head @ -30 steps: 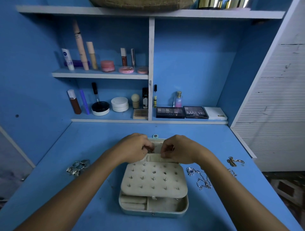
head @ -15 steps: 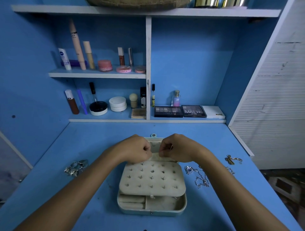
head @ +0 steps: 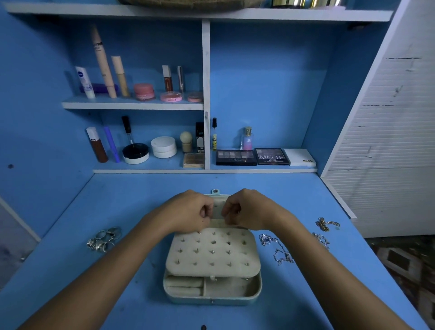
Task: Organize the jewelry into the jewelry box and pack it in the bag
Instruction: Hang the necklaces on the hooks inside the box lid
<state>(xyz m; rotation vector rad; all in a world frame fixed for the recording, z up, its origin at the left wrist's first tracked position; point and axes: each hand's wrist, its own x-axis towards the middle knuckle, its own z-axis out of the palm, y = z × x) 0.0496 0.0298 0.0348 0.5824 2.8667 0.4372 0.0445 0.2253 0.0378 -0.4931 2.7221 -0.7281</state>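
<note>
A pale jewelry box (head: 211, 299) lies open in the middle of the blue desk. Its cream earring panel (head: 213, 252), studded with several earrings, rests tilted over the lower compartments. My left hand (head: 188, 212) and my right hand (head: 248, 209) meet over the inside of the open lid (head: 217, 208), fingers curled and pinching something small that my fingers hide. A heap of silver rings (head: 104, 239) lies left of the box. Silver chains (head: 279, 249) lie to its right, and a gold chain (head: 327, 223) lies farther right.
Shelves at the back hold cosmetics: tubes and pots (head: 143, 90), jars (head: 163, 147), eyeshadow palettes (head: 236, 157). A woven thing (head: 188, 2) sits on the top shelf. A white slatted panel (head: 388, 141) closes off the right, and the desk edge drops away there.
Both hands have drawn slightly closer together over the lid's inside, fingers curled tighter. The box and loose jewelry have not moved.
</note>
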